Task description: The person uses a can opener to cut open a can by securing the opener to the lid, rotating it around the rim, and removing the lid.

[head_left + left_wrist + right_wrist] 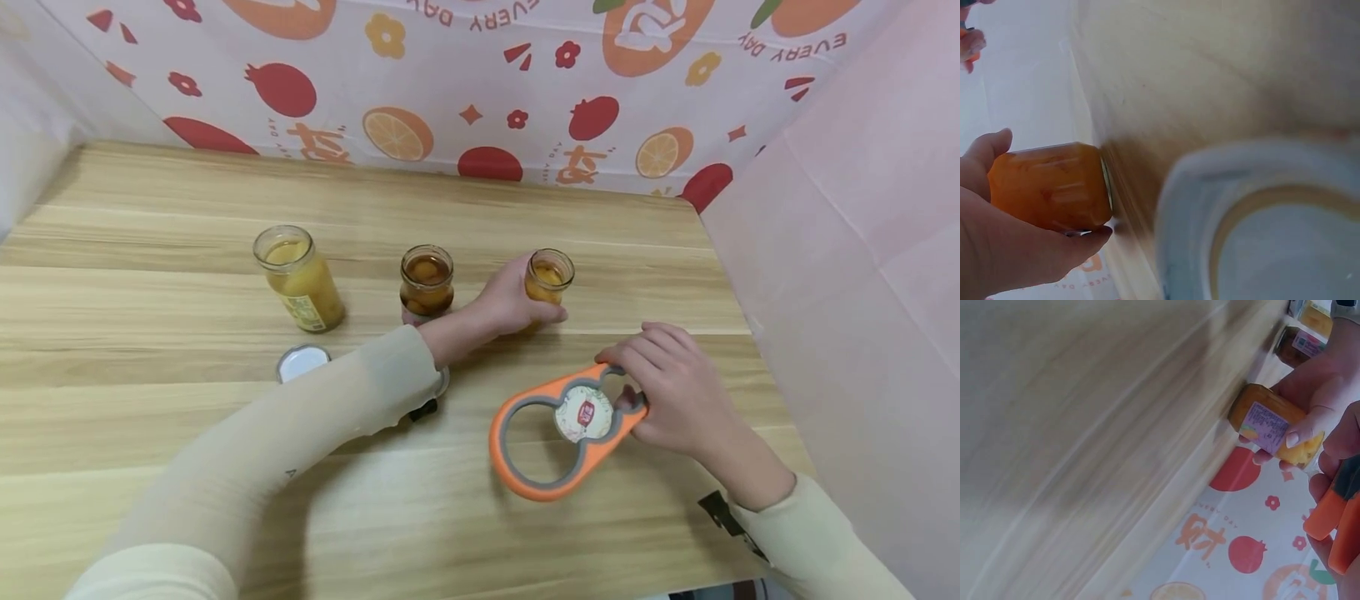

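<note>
My left hand [513,300] is wrapped round a small open jar [547,287] of orange fruit, fingers on the far side and thumb in front. The jar stands upright on the table, its label [1265,427] showing in the right wrist view. To its right and nearer, my right hand [678,392] grips the narrow end of an orange and grey jar opener [501,454], held above the table. A pale patterned lid [583,414] sits in the opener's middle opening. Behind my left wrist is an open jar of dark fruit [427,292], its lower part hidden.
An open, taller jar [303,287] of yellow fruit stands at the left of the wooden table [150,333]. An upturned lid [302,362] lies before it. Another lid [443,382] is mostly hidden by my left sleeve. A fruit-print cloth [450,83] hangs behind the table.
</note>
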`<state>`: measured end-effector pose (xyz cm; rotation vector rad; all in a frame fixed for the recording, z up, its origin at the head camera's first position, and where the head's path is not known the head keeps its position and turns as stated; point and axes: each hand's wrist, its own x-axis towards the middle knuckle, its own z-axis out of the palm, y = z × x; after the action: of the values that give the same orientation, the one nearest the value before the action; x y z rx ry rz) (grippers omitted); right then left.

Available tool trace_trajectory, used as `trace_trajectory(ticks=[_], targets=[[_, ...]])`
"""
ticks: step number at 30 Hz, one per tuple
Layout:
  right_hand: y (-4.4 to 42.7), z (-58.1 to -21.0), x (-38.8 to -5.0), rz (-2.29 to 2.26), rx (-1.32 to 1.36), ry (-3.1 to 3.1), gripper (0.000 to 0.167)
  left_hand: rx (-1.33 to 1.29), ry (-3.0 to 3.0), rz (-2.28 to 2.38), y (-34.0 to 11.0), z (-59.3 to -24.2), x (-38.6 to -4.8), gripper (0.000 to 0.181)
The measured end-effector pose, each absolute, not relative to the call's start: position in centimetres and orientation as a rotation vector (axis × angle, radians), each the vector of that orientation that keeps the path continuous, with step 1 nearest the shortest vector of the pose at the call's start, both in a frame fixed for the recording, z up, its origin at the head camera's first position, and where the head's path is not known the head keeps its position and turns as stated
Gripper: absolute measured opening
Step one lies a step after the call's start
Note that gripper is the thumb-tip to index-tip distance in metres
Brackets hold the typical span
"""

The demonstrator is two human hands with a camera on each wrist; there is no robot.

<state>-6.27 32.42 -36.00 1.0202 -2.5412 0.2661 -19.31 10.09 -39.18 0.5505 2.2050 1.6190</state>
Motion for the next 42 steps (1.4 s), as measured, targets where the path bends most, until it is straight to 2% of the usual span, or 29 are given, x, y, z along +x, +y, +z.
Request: trace_trajectory(ticks=[7, 13, 16, 20, 26, 31, 38, 42], targets=[[31.8, -35.6, -6.3, 0.310, 0.990, -2.541, 0.039, 0.539, 2.223, 1.749, 10.0, -39.3, -18.6, 0.099], [31.3, -35.3, -6.5, 0.361, 0.989, -2.491, 0.040, 0.425, 2.217, 1.768, 9.6, -39.7, -17.3, 0.118], [31.0, -34.9, -6.8, 0.402, 0.977, -2.444, 0.040, 0.376, 2.179, 1.772, 9.1, -39.4, -16.0, 0.120], [30.7, -34.3, -7.1, 0.449, 0.941, -2.400, 0.040, 0.311, 2.145, 1.775, 8.3, -38.4, -13.3, 0.105], [30.3, -33.7, -7.3, 0.477, 0.866, -2.369, 0.043, 0.440, 2.012, 2.114, 7.0, -37.4, -9.4, 0.055], [29.7, -33.8, -7.4, 0.518, 0.816, -2.360, 0.044, 0.488, 1.533, 2.342, 6.7, -37.8, -7.6, 0.033], [29.2, -34.5, -7.2, 0.603, 0.783, -2.385, 0.046, 0.260, 1.073, 2.313, 7.4, -37.8, -5.9, 0.024], [28.9, -35.0, -7.1, 0.643, 0.776, -2.414, 0.046, 0.283, 0.982, 2.289, 7.7, -37.6, -5.8, 0.024]])
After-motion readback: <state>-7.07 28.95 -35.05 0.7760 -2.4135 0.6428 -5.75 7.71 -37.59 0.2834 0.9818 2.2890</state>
